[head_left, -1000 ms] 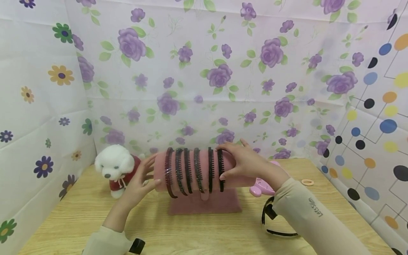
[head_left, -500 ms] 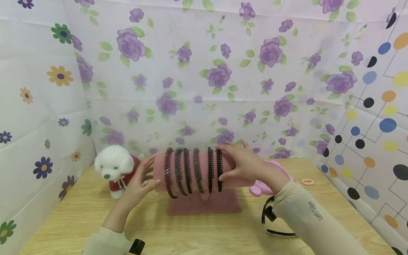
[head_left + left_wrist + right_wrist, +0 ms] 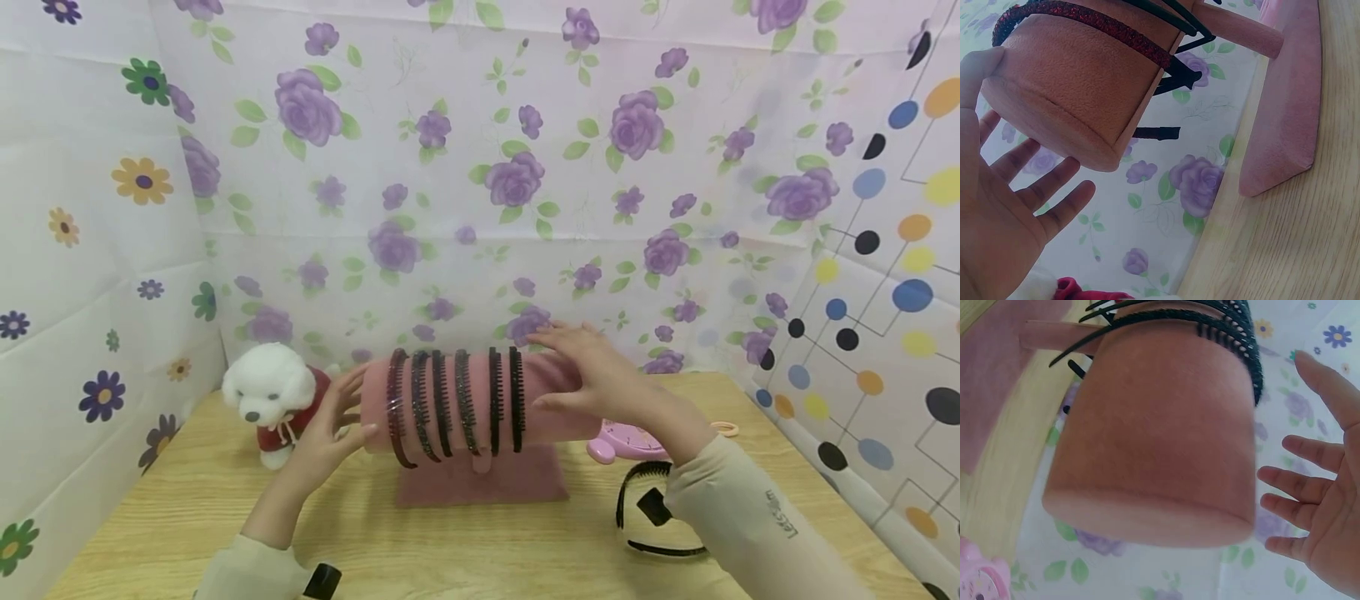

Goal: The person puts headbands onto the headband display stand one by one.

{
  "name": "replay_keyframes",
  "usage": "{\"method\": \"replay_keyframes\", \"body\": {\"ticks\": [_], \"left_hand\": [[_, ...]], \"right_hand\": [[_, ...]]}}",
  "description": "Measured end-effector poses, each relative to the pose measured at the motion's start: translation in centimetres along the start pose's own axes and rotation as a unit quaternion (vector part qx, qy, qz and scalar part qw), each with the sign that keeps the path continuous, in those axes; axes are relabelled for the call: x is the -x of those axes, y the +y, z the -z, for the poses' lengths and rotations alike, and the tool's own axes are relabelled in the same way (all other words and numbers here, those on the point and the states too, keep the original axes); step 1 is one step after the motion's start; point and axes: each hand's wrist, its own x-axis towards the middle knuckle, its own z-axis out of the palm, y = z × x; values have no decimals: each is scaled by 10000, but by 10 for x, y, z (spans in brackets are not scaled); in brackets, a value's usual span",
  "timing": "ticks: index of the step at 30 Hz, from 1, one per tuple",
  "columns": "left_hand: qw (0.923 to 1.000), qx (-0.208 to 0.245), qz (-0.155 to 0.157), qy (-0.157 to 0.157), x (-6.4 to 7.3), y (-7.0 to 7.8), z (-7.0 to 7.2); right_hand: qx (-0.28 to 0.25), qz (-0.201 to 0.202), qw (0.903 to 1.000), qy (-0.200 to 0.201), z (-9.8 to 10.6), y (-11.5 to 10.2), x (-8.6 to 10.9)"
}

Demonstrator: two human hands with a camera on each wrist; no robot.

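Note:
A pink plush headband stand has its roll lying crosswise above a flat base, with several dark toothed headbands around it. The leftmost is a dark red sparkly headband. At the roll's left end my left hand rests its thumb on the edge, its other fingers spread loosely along the end, as the left wrist view shows. My right hand is beside the roll's bare right end, fingers spread and apart from it in the right wrist view, holding nothing.
A white plush dog in red sits at the left. Behind my right arm lies a pink clock-like thing, with a pale hair tie farther right. A loose black headband lies on the wooden table, near my right sleeve.
My right hand has moved right, away from the rightmost headband on the roll, and its fingers have come off it. The left hand has stayed at the roll's left end.

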Motion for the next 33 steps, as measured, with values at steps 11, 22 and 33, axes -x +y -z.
{"method": "replay_keyframes", "body": {"ticks": [11, 22, 33], "left_hand": [[10000, -51, -17, 2, -1, -2, 1], [9999, -40, -114, -24, -1, -3, 2], [9998, -6, -183, -31, -1, -4, 3]], "right_hand": [[167, -336, 9989, 278, 25, 13, 31], [265, -569, 9978, 218, 27, 40, 65], [702, -1103, 9914, -111, 13, 66, 85]]}}
